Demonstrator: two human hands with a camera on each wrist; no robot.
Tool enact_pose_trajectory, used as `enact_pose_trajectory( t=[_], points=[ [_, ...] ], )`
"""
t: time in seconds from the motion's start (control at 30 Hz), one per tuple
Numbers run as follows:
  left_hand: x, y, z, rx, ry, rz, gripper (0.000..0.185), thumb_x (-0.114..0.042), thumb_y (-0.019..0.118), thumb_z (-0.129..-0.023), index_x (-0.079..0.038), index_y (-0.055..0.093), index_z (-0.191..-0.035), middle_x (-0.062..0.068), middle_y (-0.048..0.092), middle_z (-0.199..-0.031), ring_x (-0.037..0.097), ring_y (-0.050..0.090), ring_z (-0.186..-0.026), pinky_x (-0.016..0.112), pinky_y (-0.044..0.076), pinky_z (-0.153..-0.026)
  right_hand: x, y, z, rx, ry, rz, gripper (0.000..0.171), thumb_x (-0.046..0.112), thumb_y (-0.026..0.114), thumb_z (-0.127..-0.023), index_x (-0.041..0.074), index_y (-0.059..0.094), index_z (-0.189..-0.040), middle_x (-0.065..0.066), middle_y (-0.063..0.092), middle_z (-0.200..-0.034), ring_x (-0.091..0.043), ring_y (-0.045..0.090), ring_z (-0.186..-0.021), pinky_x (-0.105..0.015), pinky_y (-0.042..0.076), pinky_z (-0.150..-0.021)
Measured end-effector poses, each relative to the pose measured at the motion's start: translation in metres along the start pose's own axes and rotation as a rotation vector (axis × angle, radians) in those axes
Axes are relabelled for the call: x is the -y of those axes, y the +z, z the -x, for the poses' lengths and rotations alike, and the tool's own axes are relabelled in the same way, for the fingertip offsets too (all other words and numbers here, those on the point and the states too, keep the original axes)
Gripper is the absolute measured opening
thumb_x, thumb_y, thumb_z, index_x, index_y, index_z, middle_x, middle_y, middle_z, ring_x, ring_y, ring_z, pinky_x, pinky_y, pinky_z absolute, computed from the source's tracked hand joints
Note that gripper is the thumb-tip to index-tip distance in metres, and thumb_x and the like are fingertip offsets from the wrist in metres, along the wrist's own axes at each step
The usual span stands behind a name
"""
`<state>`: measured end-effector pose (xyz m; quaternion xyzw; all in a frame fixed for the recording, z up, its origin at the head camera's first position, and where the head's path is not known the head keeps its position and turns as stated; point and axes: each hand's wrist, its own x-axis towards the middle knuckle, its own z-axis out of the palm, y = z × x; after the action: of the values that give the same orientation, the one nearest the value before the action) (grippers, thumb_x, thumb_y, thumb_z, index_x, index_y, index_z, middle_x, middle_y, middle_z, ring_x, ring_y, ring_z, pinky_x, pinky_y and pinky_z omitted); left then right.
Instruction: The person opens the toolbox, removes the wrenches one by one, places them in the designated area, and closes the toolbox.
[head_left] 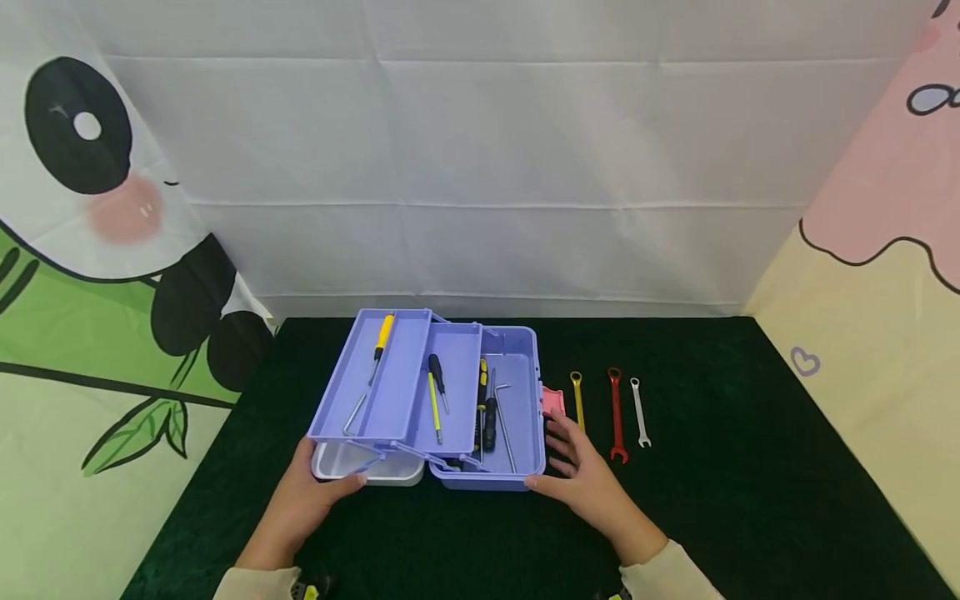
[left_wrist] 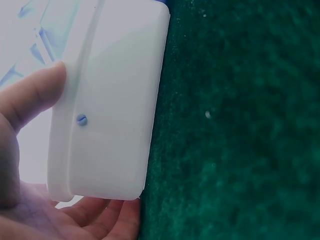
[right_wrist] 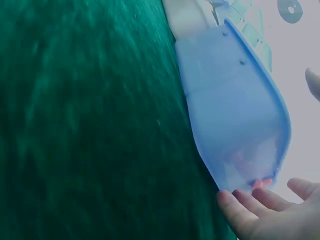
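Note:
An unfolded toolbox has a purple base (head_left: 491,481), two raised purple trays (head_left: 408,375) and a white lid (head_left: 401,475) on the left. My left hand (head_left: 303,500) grips the lid's left end, its thumb on the rim (left_wrist: 72,95) and its fingers around the end. Beside the base's right end is my right hand (head_left: 592,487), fingers spread and fairly straight; the thumb lies by the front corner. In the right wrist view, its fingertips (right_wrist: 227,198) are close against the box end; contact is unclear. A pink latch (head_left: 552,401) sticks out above that hand.
Screwdrivers, including a yellow-handled one (head_left: 385,332) and a black one (head_left: 436,367), and hex keys (head_left: 504,425) lie inside. Right of the box are yellow (head_left: 577,396), red (head_left: 617,408) and silver (head_left: 639,408) wrenches on a dark green cloth (head_left: 735,467). A white curtain (head_left: 510,167) hangs behind.

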<state>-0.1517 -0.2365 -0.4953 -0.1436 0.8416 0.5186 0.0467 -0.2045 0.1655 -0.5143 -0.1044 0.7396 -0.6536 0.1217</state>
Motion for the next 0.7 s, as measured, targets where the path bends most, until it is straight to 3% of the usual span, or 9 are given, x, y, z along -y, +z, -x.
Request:
enact_pose_trajectory(
  t=[0.23, 0.43, 0.7],
  points=[
    [0.0018, 0.0006, -0.0012, 0.004, 0.002, 0.015, 0.124, -0.037, 0.087, -0.084, -0.015, -0.003, -0.166, 0.024, 0.017, -0.167, 0.047, 0.032, -0.143, 0.070, 0.024, -0.114, -0.0065, 0.0092, -0.0043, 0.037, -0.026, -0.076, 0.103, 0.013, 0.087, -0.084, 0.019, 0.023, -0.164, -0.017, 0.033, -0.162, -0.038, 0.041, -0.143, -0.055, 0.042, -0.110],
    [0.0028, 0.0006, -0.0026, 0.006, 0.011, 0.014, 0.123, -0.036, 0.087, -0.084, -0.014, -0.001, -0.166, 0.024, 0.019, -0.166, 0.047, 0.034, -0.141, 0.069, 0.026, -0.115, -0.0101, 0.0106, -0.0057, 0.023, -0.016, -0.064, 0.102, 0.017, 0.090, -0.082, 0.025, 0.027, -0.162, -0.016, 0.036, -0.160, -0.037, 0.041, -0.143, -0.056, 0.044, -0.108],
    [0.0045, -0.0020, -0.0043, 0.008, 0.002, 0.005, 0.122, -0.040, 0.087, -0.083, -0.012, 0.002, -0.166, 0.024, 0.022, -0.164, 0.046, 0.038, -0.139, 0.068, 0.031, -0.113, -0.0072, 0.0106, -0.0084, 0.034, -0.030, -0.036, 0.103, 0.017, 0.090, -0.081, 0.024, 0.027, -0.163, -0.016, 0.037, -0.159, -0.038, 0.042, -0.142, -0.056, 0.046, -0.107]
  ],
)
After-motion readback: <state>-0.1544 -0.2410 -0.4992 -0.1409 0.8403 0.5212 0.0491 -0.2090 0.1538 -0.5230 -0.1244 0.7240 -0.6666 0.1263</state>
